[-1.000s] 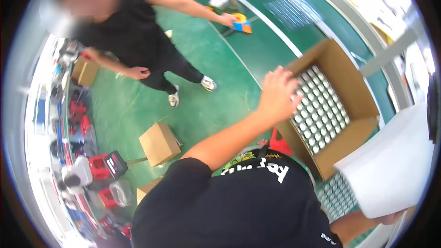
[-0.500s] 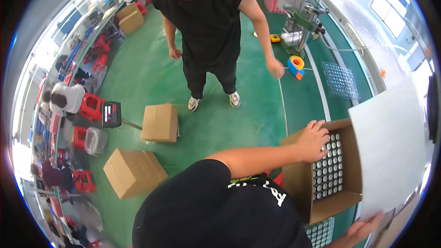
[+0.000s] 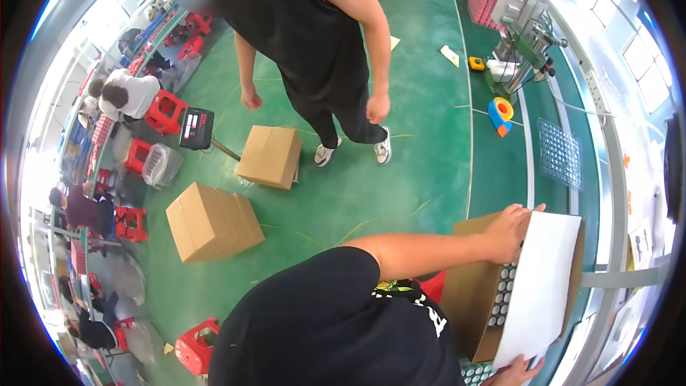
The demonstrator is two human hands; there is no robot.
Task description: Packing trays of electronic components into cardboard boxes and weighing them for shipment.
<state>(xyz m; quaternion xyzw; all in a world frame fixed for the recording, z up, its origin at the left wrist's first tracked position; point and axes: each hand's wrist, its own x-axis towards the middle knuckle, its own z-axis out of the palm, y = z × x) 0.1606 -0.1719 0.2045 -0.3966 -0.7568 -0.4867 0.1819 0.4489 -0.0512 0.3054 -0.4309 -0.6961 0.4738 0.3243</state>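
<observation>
An open cardboard box (image 3: 464, 300) sits at my right, with rows of small cylinders with round silvery tops (image 3: 502, 293) standing in it. A white sheet (image 3: 539, 286) stands tilted in the box's mouth and hides most of the cylinders. My left hand (image 3: 507, 234) reaches across to the far end of the box, its fingers closed round the sheet's far corner. At the near end my right hand (image 3: 516, 372) pinches the sheet's lower edge. Part of a tray of similar cylinders (image 3: 477, 373) shows below the box.
Ahead stands another person in black (image 3: 314, 50), arms hanging. Two closed cartons (image 3: 214, 223) and a scale display (image 3: 196, 129) are to the left. On the green bench lie a tape dispenser (image 3: 500, 116) and a clear plastic tray (image 3: 559, 154); a press machine (image 3: 525, 57) stands farther back.
The white sheet has moved left from beside the box into its mouth, carried by my right hand. My left hand has closed on its far corner. The other person has shifted, the arm lowered.
</observation>
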